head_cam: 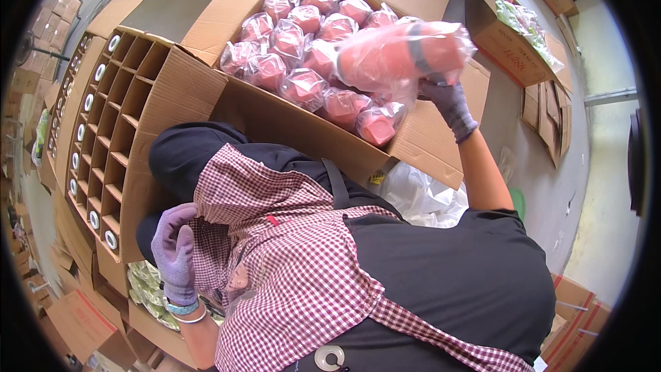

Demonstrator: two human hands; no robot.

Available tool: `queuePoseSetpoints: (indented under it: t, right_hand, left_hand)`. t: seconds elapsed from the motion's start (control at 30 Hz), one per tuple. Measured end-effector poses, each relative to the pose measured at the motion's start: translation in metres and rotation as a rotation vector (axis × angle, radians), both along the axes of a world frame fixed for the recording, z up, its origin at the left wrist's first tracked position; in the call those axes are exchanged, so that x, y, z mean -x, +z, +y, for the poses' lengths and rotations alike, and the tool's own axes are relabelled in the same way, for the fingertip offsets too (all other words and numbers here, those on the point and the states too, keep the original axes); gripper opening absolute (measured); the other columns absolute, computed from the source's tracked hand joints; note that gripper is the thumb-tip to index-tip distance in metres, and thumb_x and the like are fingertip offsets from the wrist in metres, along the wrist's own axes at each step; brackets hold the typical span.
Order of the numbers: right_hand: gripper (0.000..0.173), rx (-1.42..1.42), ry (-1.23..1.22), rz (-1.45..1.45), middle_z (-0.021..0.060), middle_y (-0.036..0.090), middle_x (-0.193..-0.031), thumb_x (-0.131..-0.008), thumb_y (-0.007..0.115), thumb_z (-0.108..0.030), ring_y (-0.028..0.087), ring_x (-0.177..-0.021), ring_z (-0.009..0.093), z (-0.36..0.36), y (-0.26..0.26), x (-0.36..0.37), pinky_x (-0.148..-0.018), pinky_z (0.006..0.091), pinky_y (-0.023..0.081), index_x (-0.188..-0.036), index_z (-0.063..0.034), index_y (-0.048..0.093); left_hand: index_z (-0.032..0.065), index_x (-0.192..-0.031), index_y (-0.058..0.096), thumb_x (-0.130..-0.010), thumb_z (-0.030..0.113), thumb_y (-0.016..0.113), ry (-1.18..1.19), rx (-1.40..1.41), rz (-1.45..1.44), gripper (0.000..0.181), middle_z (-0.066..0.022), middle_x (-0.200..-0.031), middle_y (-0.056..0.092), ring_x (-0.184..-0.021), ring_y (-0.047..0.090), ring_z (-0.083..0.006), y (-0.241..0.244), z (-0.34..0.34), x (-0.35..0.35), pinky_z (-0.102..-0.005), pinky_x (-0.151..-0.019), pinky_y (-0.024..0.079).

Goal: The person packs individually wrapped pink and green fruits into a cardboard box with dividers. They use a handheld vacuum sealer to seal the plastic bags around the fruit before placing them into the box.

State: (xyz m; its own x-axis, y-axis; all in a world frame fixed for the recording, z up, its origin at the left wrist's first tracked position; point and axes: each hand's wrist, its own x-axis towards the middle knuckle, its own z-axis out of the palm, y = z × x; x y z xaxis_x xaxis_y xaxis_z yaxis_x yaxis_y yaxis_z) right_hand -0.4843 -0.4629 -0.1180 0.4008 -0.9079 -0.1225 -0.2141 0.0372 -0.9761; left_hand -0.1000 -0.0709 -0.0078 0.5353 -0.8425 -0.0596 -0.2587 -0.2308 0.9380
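Observation:
My right hand (448, 101), in a grey glove, grips one end of a red bottle-like item (397, 57) with a dark band, wrapped in clear plastic. It is held tilted above an open cardboard carton (304, 126) of similar plastic-wrapped red items (304, 88). My left hand (175, 253), in a purple glove, is raised beside my checked apron, its fingers loosely curled and the thumb apart; nothing shows in it. Left of the red items' carton stands a divided carton (170, 93); white ring-shaped tops (80, 133) show in some of its outer cells.
Another divided carton (64, 93) stands at far left. Light green wrapped items (150, 289) lie below my left hand; more fill a carton (516, 57) at upper right. White plastic bags (423, 194) lie under a carton flap. Flattened cardboard (547, 119) leans by the wall.

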Motion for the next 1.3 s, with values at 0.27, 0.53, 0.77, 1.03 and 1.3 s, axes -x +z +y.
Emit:
queuePoseSetpoints:
  t: [0.27,0.53,0.77,1.03,1.3]
  right_hand:
    - [0.027,0.033,0.422,1.074,0.012,0.069,-0.072,-0.082,0.065,-0.032,0.072,-0.073,0.022,-0.041,-0.161,-0.097,-0.062,0.0377,0.055,-0.088,-0.0073,0.074]
    - [0.038,-0.364,0.614,0.659,0.0121,0.072,-0.081,-0.083,0.068,-0.038,0.067,-0.074,0.025,-0.058,-0.208,-0.092,-0.071,0.0398,0.052,-0.09,-0.0015,0.074]
    - [0.043,0.498,0.486,1.151,0.0206,0.072,-0.092,-0.078,0.068,-0.042,0.07,-0.083,0.037,-0.153,-0.067,-0.064,-0.077,0.0429,0.054,-0.098,-0.004,0.074]
    - [0.049,0.253,0.874,1.776,0.0084,0.064,-0.132,-0.075,0.077,-0.035,0.061,-0.121,0.028,-0.181,-0.168,-0.119,-0.096,0.0481,0.049,-0.121,-0.0177,0.071]
    - [0.034,0.397,0.839,1.669,0.0171,0.066,-0.124,-0.081,0.066,-0.031,0.064,-0.114,0.031,-0.173,-0.113,-0.08,-0.094,0.0422,0.051,-0.108,-0.0112,0.073]
  left_hand:
    - [-0.0057,-0.11,0.064,-0.092,0.023,0.063,0.036,-0.135,0.055,0.034,-0.0106,-0.111,0.065,-0.099,0.06,-0.0174,0.009,-0.005,0.01,-0.0293,-0.09,0.046]
    - [-0.0077,-0.116,0.062,-0.098,0.038,0.058,0.11,-0.315,-0.2,0.049,-0.0139,-0.113,0.066,-0.11,0.061,-0.0237,0.019,0.045,-0.013,-0.0361,-0.102,0.044]
    - [-0.0084,-0.121,0.058,-0.098,0.042,0.055,0.294,-0.32,-0.073,0.056,-0.0146,-0.119,0.062,-0.112,0.058,-0.0237,0.012,0.091,-0.048,-0.0375,-0.104,0.044]
    - [-0.0082,-0.115,0.061,-0.096,0.041,0.054,0.158,-0.434,-0.239,0.053,-0.0148,-0.114,0.063,-0.108,0.06,-0.0248,0.022,0.043,-0.042,-0.0375,-0.101,0.045]
    - [-0.007,-0.115,0.062,-0.09,0.045,0.06,0.149,-0.471,-0.205,0.058,-0.0146,-0.113,0.062,-0.108,0.057,-0.0258,0.015,0.061,-0.047,-0.0359,-0.097,0.043]
